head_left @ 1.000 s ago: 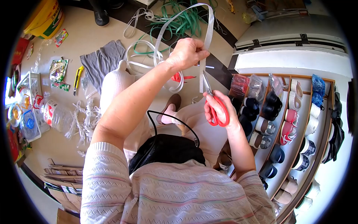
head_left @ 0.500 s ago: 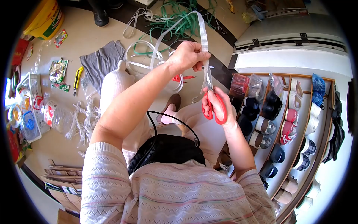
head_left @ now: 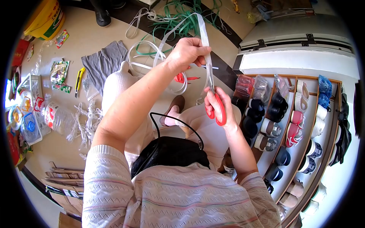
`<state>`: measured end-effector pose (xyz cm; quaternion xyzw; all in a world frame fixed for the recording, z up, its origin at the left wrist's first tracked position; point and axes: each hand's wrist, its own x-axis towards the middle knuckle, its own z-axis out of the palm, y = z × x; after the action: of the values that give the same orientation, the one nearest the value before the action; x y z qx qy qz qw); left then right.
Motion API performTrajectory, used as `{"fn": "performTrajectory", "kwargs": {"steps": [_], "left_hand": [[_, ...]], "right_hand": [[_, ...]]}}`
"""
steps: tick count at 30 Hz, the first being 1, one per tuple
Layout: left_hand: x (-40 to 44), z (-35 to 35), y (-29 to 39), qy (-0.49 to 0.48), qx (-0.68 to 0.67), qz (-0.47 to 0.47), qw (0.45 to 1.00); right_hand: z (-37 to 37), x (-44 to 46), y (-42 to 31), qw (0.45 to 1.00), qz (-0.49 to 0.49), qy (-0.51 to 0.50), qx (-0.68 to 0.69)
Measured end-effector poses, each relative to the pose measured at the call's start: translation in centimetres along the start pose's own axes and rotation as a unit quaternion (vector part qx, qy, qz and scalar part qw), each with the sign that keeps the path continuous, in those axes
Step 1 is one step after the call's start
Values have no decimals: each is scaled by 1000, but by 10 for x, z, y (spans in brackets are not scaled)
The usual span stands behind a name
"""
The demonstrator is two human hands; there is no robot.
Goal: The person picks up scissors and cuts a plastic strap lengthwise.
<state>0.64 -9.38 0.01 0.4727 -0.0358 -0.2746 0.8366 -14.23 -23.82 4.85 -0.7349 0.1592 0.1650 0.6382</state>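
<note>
My left hand point(head_left: 189, 54) pinches a white plastic strap point(head_left: 203, 32) between thumb and fingers. Above the hand the strap rises, bends over and runs back down to loose coils on the floor; its lower end hangs below my fingers. Just under it, my right hand point(head_left: 219, 105) is closed round the red handles of a pair of scissors point(head_left: 220, 114). The blades point upward and lie along the hanging part of the strap. Whether they are cutting into it I cannot tell.
Green strapping point(head_left: 182, 21) lies tangled on the floor ahead. To the right stands a shoe rack point(head_left: 273, 152) full of shoes. A grey cloth point(head_left: 106, 60), a yellow utility knife point(head_left: 79, 81), plastic bottles point(head_left: 53, 116) and a yellow bucket point(head_left: 45, 21) are on the left.
Both hands have shifted slightly to the left, the left one also a little upward. The scissors have turned and their handles appear closer together.
</note>
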Motion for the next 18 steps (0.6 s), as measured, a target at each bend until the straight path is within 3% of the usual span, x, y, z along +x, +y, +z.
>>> {"fn": "performTrajectory", "kwargs": {"steps": [18], "left_hand": [[-3,4,-1,-4,-16,-3,1000]], "right_hand": [[0,7,-1,1000,-1,2,-1]]}}
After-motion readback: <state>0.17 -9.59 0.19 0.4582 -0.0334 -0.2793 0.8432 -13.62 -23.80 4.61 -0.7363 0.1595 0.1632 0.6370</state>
